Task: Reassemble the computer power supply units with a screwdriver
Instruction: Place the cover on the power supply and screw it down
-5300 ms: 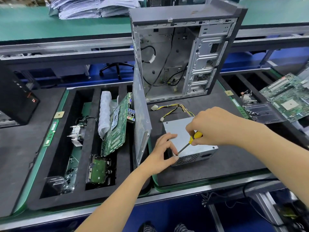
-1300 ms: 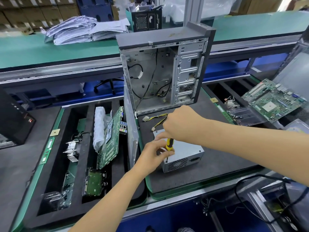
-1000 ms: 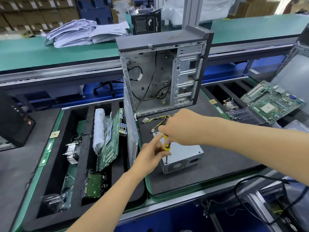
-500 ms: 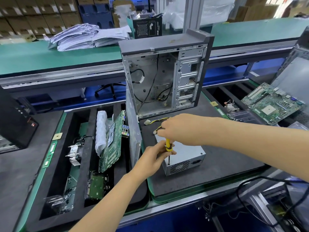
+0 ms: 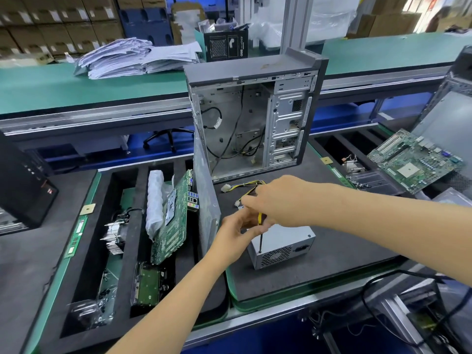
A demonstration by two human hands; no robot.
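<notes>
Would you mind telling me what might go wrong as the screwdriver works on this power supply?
The screwdriver stands near the power supply unit's front corner, so its tip may slip off. The left hand lies close beside the shaft and could get jabbed. The unit sits loose on the mat and might shift under pressure.

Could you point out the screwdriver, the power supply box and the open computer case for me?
screwdriver (image 5: 260, 235): head view, on its dark shaft.
power supply unit (image 5: 288, 235): head view, on its bare top panel.
open computer case (image 5: 251, 66): head view, on its grey top panel.

A green-topped bench (image 5: 51, 85) runs across the back (loose papers (image 5: 132, 57) heaped on it). Stacked cardboard boxes (image 5: 51, 24) stand behind.
</notes>
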